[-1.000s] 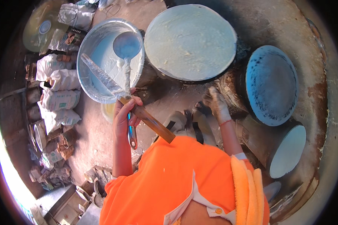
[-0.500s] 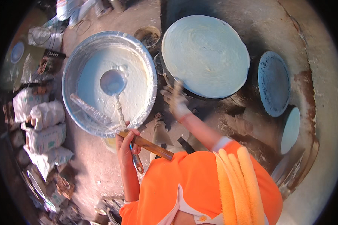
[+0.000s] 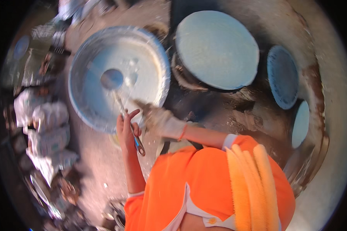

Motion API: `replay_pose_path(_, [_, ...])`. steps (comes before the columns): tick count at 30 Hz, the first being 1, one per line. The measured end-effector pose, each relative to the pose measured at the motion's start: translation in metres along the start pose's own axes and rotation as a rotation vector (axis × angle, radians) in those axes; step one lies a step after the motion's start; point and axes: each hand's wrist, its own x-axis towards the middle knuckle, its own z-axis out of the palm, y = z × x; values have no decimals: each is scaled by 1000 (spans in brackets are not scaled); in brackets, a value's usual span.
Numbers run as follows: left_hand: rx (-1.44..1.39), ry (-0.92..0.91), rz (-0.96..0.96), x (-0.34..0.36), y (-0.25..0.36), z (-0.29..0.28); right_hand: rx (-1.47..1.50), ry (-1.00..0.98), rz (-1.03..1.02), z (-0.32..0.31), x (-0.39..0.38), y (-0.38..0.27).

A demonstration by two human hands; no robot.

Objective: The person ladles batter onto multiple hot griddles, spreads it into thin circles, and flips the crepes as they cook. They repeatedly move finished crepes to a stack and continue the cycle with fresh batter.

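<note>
Holding the long, grey metal ladle (image 3: pixel 112 79) in my left hand (image 3: pixel 126 130), its head inside the broad blue-rimmed basin (image 3: pixel 79 101), I'm judging it stiff, head-heavy, slick, best gripped at its handle (image 3: pixel 139 145); I cannot tell my gloved right hand's (image 3: pixel 160 121) hold.

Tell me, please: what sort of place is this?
Probably a rough, small-scale kitchen or food workshop: there is a wide basin of pale, batter-like mix, a ladle in it, and a large, griddle-like disc. Sacks stand along the left.
</note>
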Motion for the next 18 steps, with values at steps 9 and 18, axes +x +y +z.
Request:
replay_pose_path(9, [-107, 91, -95, -7, 11, -32, 1585, -284, 1053, 4, -39, 37])
replay_pose_path(18, [76, 58, -447, 66, -106, -44, 1160, -285, 1073, 32, -58, 42])
